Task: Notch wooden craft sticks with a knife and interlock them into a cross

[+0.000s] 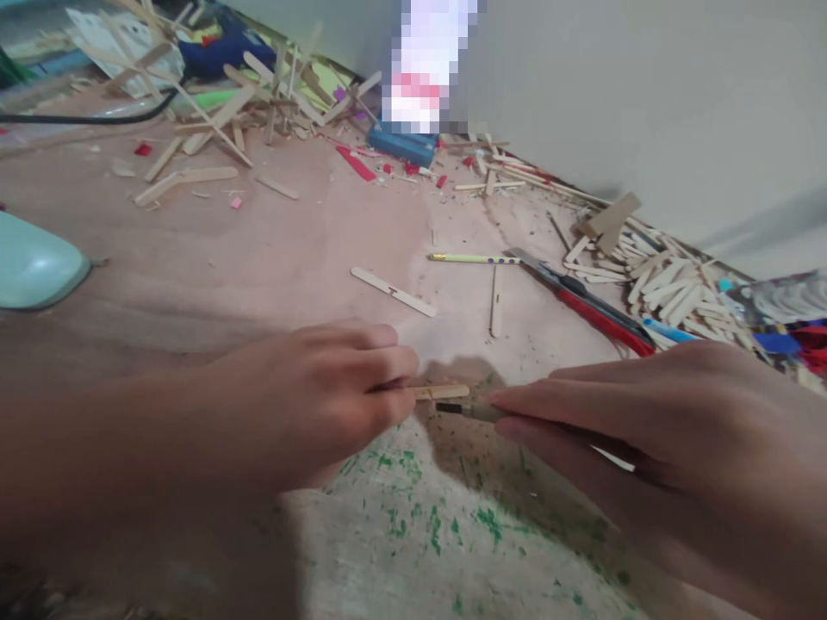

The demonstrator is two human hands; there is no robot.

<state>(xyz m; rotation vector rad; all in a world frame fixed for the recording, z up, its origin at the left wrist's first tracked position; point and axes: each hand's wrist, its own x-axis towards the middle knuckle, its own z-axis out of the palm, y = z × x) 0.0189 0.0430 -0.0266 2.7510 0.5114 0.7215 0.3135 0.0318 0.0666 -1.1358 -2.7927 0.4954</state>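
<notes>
My left hand (336, 387) is closed, with its thumb and fingers pinching a wooden craft stick (452, 392) low over the work surface. The free end of that stick points right. My right hand (672, 430) grips a slim craft knife (475, 412), whose short dark blade lies just below the stick; I cannot tell whether they touch. Most of the knife's handle is hidden by my fingers. Beyond my hands lie a notched craft stick (393, 293) and another stick with a small slot (494, 301).
A pencil (475, 257) and a red-and-black utility knife (581, 306) lie beyond my right hand. Piled craft sticks (672, 280) sit at the right by the wall. Stick constructions (220, 112) stand at the back left. A pale rounded object (39, 263) is at the left edge.
</notes>
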